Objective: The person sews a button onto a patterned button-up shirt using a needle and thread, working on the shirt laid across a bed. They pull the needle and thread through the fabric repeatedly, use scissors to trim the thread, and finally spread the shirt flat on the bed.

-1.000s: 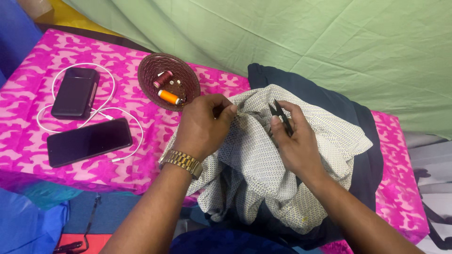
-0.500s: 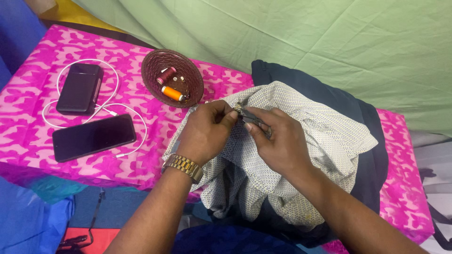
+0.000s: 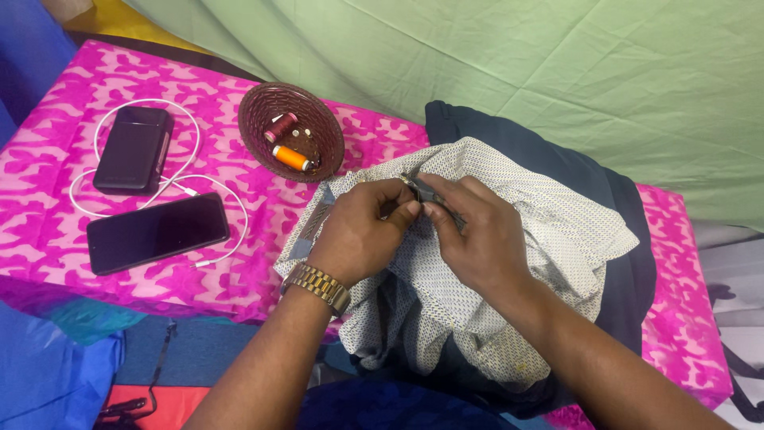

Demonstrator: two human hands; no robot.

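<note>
Over the middle of the pink patterned table [image 3: 56, 171], a pale dotted shirt [image 3: 549, 231] is lying bunched on a dark blue garment [image 3: 629, 263], and both hands are working at its upper fold. Left hand [image 3: 358, 235], wearing a gold watch [image 3: 317, 285], is pinching the cloth between thumb and fingertips. Right hand [image 3: 477, 235] is closing around a small dark thread snipper [image 3: 430, 195], its tip meeting the left fingertips on the fabric. Just beyond the left hand, a round brown woven basket [image 3: 259, 131] is holding an orange thread spool [image 3: 290, 158] and a maroon spool [image 3: 280, 127]. Farther left, a black phone [image 3: 157, 232] and a dark power bank [image 3: 133, 149] are lying joined by a white cable [image 3: 179, 181]. Bare table is showing between the phone and the shirt; green cloth [image 3: 573, 72] is hanging behind the far edge.
</note>
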